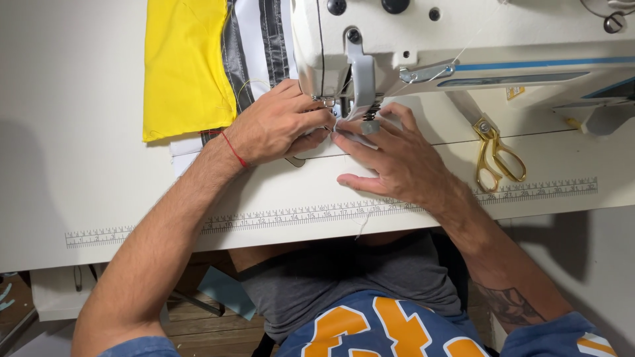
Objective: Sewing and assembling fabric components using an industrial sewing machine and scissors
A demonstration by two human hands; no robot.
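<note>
Under the needle end of the white sewing machine (370, 39), both hands meet on a small strip of white fabric (354, 135) that lies on the pale counter (79, 172). The left hand (281, 125), with a red thread around its wrist, comes in from the left and is curled, its fingertips closed down on the strip's left end just beside the presser foot (364, 116). The right hand (390, 158) lies flatter, fingers spread and pressed onto the strip from the right and front, thumb out toward the printed ruler (331, 215) along the counter's edge. The strip's long axis seems to run slantwise from the foot toward the right hand, though most of it is covered. Both hands touch it; the left is nearer the needle. Behind the left hand lies yellow cloth (185, 66) on grey and white striped material (261, 39). Gold-handled scissors (496, 155) rest well apart to the right.
</note>
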